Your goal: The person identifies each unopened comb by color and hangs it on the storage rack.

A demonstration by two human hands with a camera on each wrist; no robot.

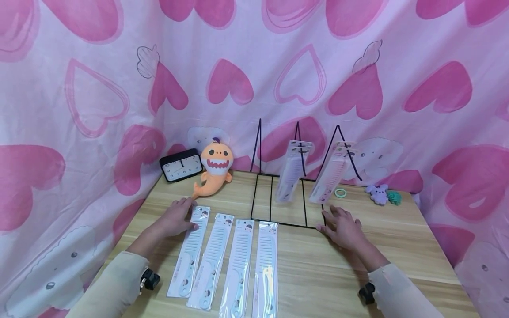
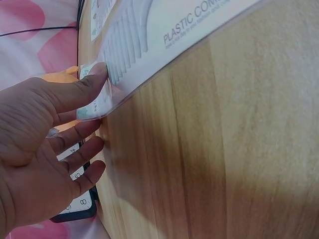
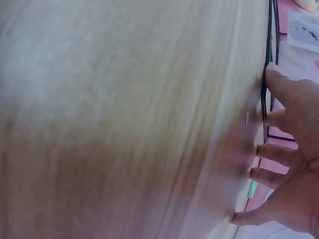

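My left hand (image 1: 175, 218) pinches the top end of the leftmost packaged comb (image 1: 189, 254), thumb on its face in the left wrist view. The comb is pale blue, in a clear sleeve marked "PLASTIC COM…". Three similar packaged combs (image 1: 213, 260) lie to its right in a row. My right hand (image 1: 343, 227), fingers spread, is at the front right corner of a black wire rack (image 1: 292, 225). Its thumb touches the wire in the right wrist view. A bluish packaged comb (image 1: 292, 174) hangs on the rack's middle prong and a pink packaged comb (image 1: 330, 176) on the right one.
A black alarm clock (image 1: 182, 165) and an orange shark plush (image 1: 216, 170) stand at the back left. Right of the rack lie a pale green ring (image 1: 340, 193), a purple plush toy (image 1: 377, 194) and a green knobbly toy (image 1: 394, 197). A pink heart-print curtain (image 1: 238, 44) backs the table.
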